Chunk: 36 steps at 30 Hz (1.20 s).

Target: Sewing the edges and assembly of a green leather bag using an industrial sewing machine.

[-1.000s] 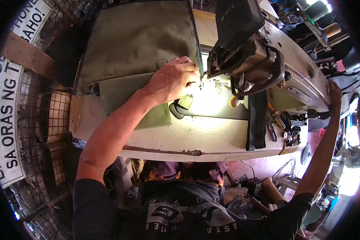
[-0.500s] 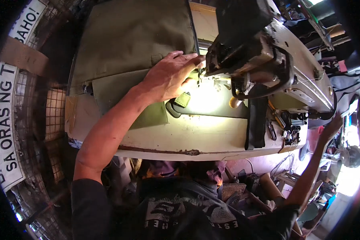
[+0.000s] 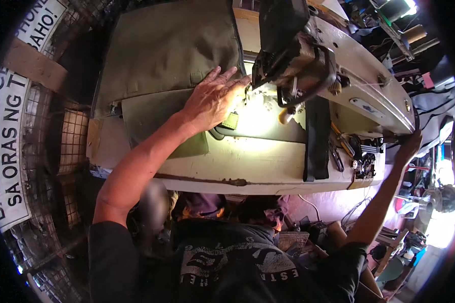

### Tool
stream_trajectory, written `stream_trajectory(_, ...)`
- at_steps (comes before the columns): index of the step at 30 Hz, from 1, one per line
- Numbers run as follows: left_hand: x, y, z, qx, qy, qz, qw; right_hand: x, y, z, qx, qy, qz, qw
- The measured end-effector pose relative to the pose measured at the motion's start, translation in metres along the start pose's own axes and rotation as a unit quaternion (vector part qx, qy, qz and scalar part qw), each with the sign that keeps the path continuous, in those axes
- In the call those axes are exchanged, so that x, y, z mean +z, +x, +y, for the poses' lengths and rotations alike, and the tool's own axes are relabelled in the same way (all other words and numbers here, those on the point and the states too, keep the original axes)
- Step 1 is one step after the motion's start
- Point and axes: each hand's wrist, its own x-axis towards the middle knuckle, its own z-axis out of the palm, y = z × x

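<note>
My left hand (image 3: 212,103) lies on olive fabric (image 3: 172,43), its fingers spread and its thumb side close to the needle area of a sewing machine (image 3: 361,65). Beneath the wrist is a lighter olive flap (image 3: 162,113). A small bright green patch (image 3: 231,121) shows beside the palm, next to a dark curved edge. The machine's lamp glares over the stitching spot, so the presser foot is hard to make out. Far to the right, my right hand (image 3: 411,145) is curled at the machine's dark handwheel (image 3: 416,121); its fingertips are partly hidden.
On the worn white sewing table (image 3: 273,166) hangs a black strap (image 3: 317,141). Right of it lie pliers (image 3: 335,157), an orange-handled tool (image 3: 345,143) and small metal parts (image 3: 367,161). Wire mesh (image 3: 73,146) and lettered signs (image 3: 15,151) stand at the left.
My right hand has drawn inward and its fingers have curled at the handwheel. The view has shifted slightly, while my left hand stays on the fabric by the needle area.
</note>
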Motion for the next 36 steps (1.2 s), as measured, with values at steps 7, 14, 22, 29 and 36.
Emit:
stream_trajectory(7, -0.006, -0.044, 0.045, -0.117, 0.130, 0.025, 0.984, 0.014, 0.132, 0.096, -0.242, -0.150, -0.216, 0.934)
stream_trajectory(14, -0.046, -0.087, 0.047, -0.179, 0.157, -0.009, 0.971, -0.002, -0.019, -0.094, 0.218, 0.239, 0.166, 0.931)
stream_trajectory(22, -0.084, -0.025, 0.019, -0.038, 0.117, -0.137, 0.983, -0.049, -0.096, -0.156, 0.088, -0.039, 0.087, 0.992)
stream_trajectory(29, -0.088, 0.040, -0.019, -0.092, -0.196, -0.401, 0.890, -0.061, -0.149, -0.268, 0.099, 0.140, -0.254, 0.952)
stream_trajectory(36, -0.080, 0.027, -0.031, -0.147, -0.376, -0.316, 0.859, -0.095, -0.131, -0.297, 0.093, 0.097, -0.252, 0.958)
